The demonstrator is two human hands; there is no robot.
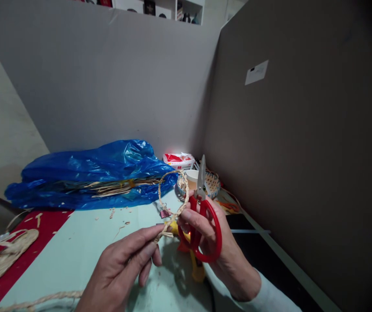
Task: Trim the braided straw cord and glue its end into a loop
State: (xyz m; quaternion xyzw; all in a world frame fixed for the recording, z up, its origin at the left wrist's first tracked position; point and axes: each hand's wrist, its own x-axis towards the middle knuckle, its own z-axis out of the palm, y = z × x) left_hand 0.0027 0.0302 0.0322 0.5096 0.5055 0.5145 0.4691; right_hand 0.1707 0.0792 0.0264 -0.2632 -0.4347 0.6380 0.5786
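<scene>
My left hand [127,264] pinches a braided straw cord [186,201] between thumb and fingers, near some short frayed ends. Above the fingers the cord curves up into a loop. My right hand [210,229] is closed around red-handled scissors [217,238], their blades shut and pointing up. Its thumb and fingertips also touch the side of the loop. Beneath the hands lies a yellow glue gun [198,271], partly hidden by the scissors and right hand. Another length of braid [56,296] runs along the bottom left, passing behind my left forearm.
A blue plastic bag [85,167] with straw strips spans the back left. A woven basket [212,184] with a white-rimmed cup [192,175] stands behind my right hand, near a red-and-white packet [178,160]. A woven straw sole [13,255] lies on red cloth [54,221]. Grey panels [124,86] enclose the table.
</scene>
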